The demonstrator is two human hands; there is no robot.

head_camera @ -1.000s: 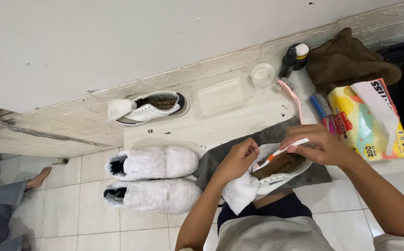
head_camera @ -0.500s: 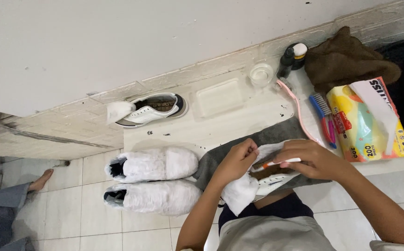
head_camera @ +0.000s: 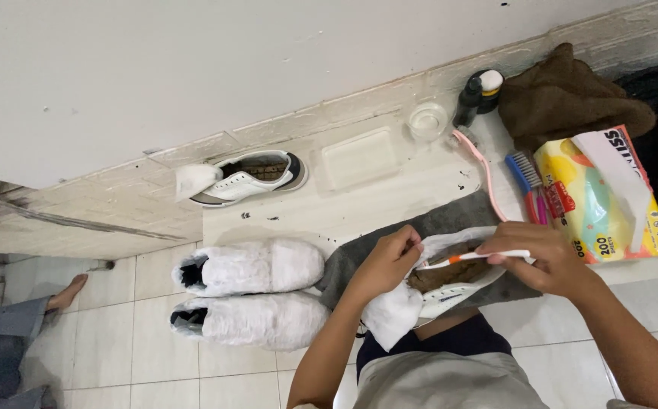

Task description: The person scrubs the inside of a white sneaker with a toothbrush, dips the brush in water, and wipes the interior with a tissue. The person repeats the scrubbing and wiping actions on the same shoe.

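While the right hand has swung the white toothbrush down flat across the shoe at lower centre | fingers clamped on its handle | left hand still pinches the shoe's paper wrap | scrubbing looks underway.
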